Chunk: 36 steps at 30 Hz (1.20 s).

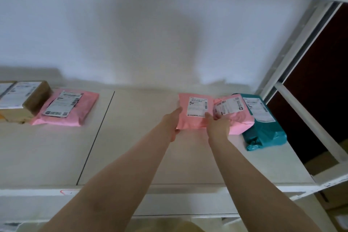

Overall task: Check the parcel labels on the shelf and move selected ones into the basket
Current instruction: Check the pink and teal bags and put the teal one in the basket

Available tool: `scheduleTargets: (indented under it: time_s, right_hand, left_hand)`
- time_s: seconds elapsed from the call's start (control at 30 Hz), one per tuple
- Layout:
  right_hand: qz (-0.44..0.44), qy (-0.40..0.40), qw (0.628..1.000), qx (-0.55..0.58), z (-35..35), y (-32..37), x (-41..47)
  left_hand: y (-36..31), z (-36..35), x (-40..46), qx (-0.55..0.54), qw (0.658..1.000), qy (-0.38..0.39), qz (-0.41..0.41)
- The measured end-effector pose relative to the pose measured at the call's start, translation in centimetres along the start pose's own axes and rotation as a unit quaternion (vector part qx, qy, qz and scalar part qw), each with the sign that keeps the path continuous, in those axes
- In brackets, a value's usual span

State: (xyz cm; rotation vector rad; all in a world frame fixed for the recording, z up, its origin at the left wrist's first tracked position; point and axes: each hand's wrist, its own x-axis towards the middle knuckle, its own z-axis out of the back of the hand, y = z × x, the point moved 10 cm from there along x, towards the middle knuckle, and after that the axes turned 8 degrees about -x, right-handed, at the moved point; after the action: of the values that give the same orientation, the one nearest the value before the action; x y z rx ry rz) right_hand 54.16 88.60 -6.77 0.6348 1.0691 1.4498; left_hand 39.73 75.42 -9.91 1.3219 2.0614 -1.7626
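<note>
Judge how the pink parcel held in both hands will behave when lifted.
The pink parcel is a thin plastic mailer, so probably floppy and light. Its glossy film may slip, though the left hand and right hand grip opposite edges.

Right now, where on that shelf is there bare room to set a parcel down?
The widest bare patch of shelf lies between the left pink parcel and the pink parcel held by the left hand and right hand. The front edge is bare too. The right end is crowded: another pink parcel overlaps a teal parcel. Boxes fill the far left.
</note>
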Motion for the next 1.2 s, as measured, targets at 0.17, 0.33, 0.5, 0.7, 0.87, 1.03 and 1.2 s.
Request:
scheduleTargets:
  time_s: [0.17, 0.33, 0.5, 0.7, 0.87, 1.03, 1.2]
  right_hand:
    - [-0.011, 0.034, 0.999, 0.023, -3.1, 0.5, -1.5]
    - [0.04, 0.075, 0.991, 0.104, -7.2, 2.1, -4.5]
    - [0.049, 0.099, 0.977, 0.183, -10.0, 3.8, -8.3]
    - [0.042, 0.138, 0.964, 0.224, -14.1, 5.0, -12.4]
    - [0.045, 0.143, 0.957, 0.25, -15.8, 6.1, -14.1]
    - [0.055, 0.172, 0.947, 0.267, -17.0, 7.5, -14.9]
    - [0.091, 0.202, 0.931, 0.29, -18.1, 8.9, -16.6]
  left_hand:
    - [-1.6, 1.7, 0.0, 0.01, 1.0, -0.002, -0.008]
    - [-4.3, 5.2, -0.4, 0.02, 0.998, -0.004, -0.065]
    - [-6.8, 10.6, -1.5, -0.04, 0.995, -0.014, -0.096]
    - [-8.2, 16.0, -2.5, -0.077, 0.993, -0.014, -0.091]
    - [-9.0, 18.5, -2.7, -0.111, 0.989, -0.001, -0.097]
    - [-10.8, 19.2, -3.5, -0.125, 0.979, 0.077, -0.142]
    - [-12.2, 20.7, -4.2, -0.156, 0.966, 0.125, -0.167]
